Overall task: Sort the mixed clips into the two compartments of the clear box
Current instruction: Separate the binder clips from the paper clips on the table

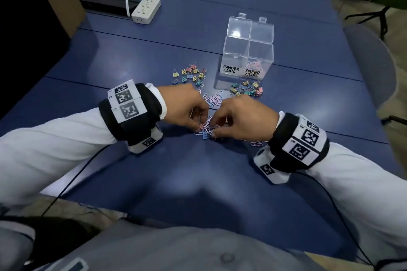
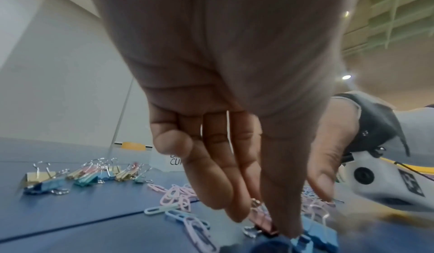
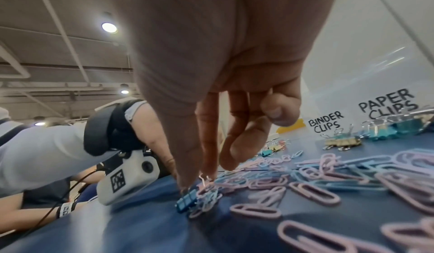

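Both hands meet over a tangle of pink and blue paper clips (image 1: pixel 209 127) near the table's middle. My left hand (image 1: pixel 199 126) points down, thumb and fingers pinching a pink binder clip (image 2: pixel 263 226) in the tangle. My right hand (image 3: pixel 197 180) pinches the wire handles of a blue binder clip (image 3: pixel 186 199) caught among paper clips. The clear box (image 1: pixel 233 50) stands open behind, labelled BINDER CLIPS left and PAPER CLIPS right. Some paper clips lie in its right compartment. Its left compartment looks empty.
Two heaps of coloured binder clips lie on the blue table (image 1: pixel 198 182): one heap (image 1: pixel 190 75) left of the box, one heap (image 1: pixel 246 89) in front of it. More paper clips (image 1: pixel 212 99) lie between the hands and the box. A white power strip (image 1: pixel 146 10) sits far left.
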